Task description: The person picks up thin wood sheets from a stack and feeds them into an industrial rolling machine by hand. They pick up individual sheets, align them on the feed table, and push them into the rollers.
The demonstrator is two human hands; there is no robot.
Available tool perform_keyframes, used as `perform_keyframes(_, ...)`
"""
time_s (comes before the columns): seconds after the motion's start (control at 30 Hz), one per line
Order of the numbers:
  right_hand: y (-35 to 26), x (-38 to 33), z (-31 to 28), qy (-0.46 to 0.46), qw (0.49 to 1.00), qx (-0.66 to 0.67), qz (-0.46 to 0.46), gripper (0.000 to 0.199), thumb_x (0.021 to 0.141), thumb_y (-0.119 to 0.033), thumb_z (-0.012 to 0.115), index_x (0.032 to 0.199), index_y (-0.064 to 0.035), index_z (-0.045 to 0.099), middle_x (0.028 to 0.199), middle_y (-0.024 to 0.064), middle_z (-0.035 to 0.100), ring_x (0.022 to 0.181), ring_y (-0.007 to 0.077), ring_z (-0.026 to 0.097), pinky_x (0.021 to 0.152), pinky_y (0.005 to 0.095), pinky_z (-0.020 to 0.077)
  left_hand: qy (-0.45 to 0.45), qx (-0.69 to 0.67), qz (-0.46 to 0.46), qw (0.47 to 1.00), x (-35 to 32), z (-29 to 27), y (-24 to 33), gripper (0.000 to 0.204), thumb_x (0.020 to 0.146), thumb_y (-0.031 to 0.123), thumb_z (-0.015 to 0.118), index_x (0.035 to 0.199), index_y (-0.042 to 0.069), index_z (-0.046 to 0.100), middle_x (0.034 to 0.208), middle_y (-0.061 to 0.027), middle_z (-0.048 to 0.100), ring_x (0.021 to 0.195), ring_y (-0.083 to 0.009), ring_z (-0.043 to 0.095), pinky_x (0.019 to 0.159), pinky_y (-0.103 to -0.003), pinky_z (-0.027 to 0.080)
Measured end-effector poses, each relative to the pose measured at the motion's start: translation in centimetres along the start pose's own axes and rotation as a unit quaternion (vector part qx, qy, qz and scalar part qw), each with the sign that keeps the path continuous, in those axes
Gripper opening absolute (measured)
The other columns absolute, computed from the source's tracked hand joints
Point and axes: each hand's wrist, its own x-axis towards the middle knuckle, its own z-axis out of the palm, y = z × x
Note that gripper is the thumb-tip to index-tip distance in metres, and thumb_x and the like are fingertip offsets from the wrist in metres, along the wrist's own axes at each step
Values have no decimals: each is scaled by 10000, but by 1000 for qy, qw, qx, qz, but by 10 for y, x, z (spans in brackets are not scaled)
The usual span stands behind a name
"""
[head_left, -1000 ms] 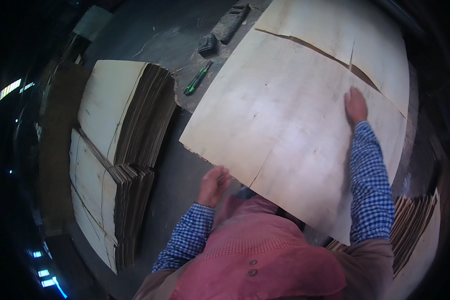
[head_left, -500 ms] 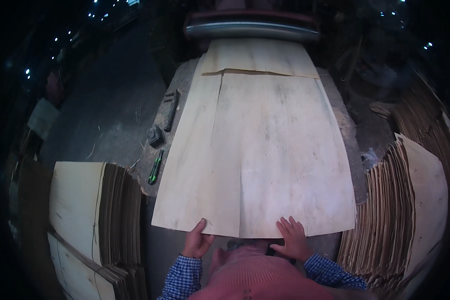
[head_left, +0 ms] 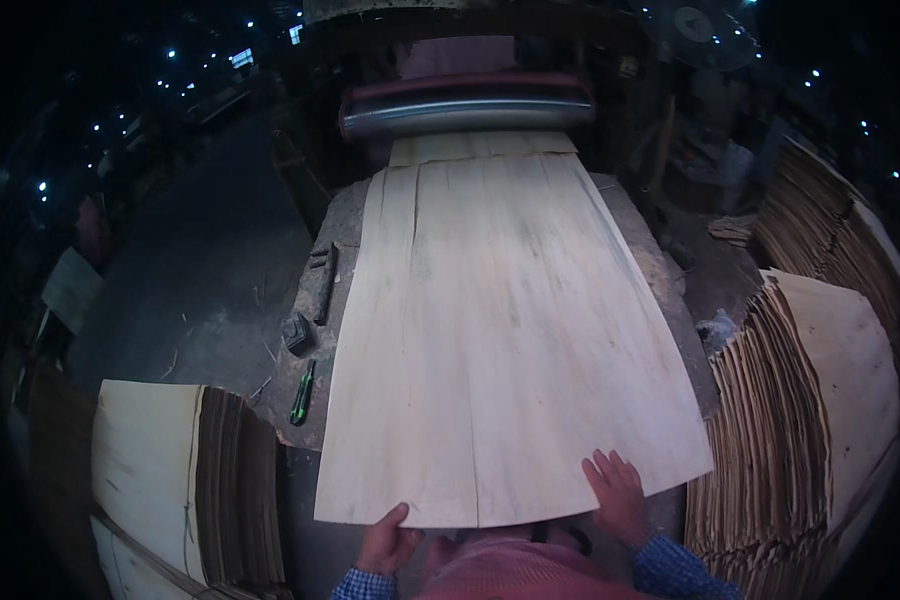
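A wide, pale wood veneer sheet (head_left: 530, 330) lies along the bench, with a thin split running up from its near edge and another near its far left corner. My left hand (head_left: 385, 545) grips the near edge, thumb on top and curled fingers partly hidden below. On the top face near the right corner rest the stretched fingers of my right hand (head_left: 618, 495). Beyond the sheet's far edge, a strip of another veneer sheet (head_left: 490, 147) leads to a shiny metal roller (head_left: 470, 115).
The worn bench (head_left: 320, 385) carries a green utility knife (head_left: 302, 392), a dark block (head_left: 297, 335) and a dark bar-shaped tool (head_left: 322, 285) on its left. Veneer stacks stand at left (head_left: 150, 470) and right (head_left: 770, 410). Beyond the right stack lie more sheets (head_left: 810, 215).
The view has tilted up, showing more beyond the roller. The far veneer has slid toward the roller, its visible strip shortening. The split at the near edge looks narrower. My right hand has shifted right.
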Motion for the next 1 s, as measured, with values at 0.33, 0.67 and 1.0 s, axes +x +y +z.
perform_keyframes(0.33, 26, 99, -45, 34, 997, 44, -49, 683, 685, -8, 557, 1364, -67, 504, 1404, 154, 490, 1305, 397, 427, 1050, 561, 335, 15, -6, 75, 997, 75, 70, 39, 308, 977, 184, 523, 1233, 12, 534, 1158, -130, 646, 1047, -245, 635, 862, -386, 533)
perform_keyframes(0.67, 113, 315, 63, 81, 995, 9, -57, 709, 742, 30, 550, 1429, -101, 430, 1486, 131, 409, 1393, 371, 332, 1128, 572, 240, 203, -14, 59, 977, 75, 24, 18, 216, 999, 183, 498, 1139, 47, 588, 1061, -104, 688, 931, -241, 690, 732, -329, 591)
perform_keyframes(1.0, 172, 419, 125, 11, 994, -107, 21, 461, 928, -247, 542, 1363, -98, 503, 1392, 137, 512, 1285, 342, 456, 1008, 511, 411, 333, -37, 71, 939, 40, -10, -63, 210, 980, 204, 558, 1117, 50, 599, 1037, -66, 665, 938, -196, 666, 742, -299, 569)
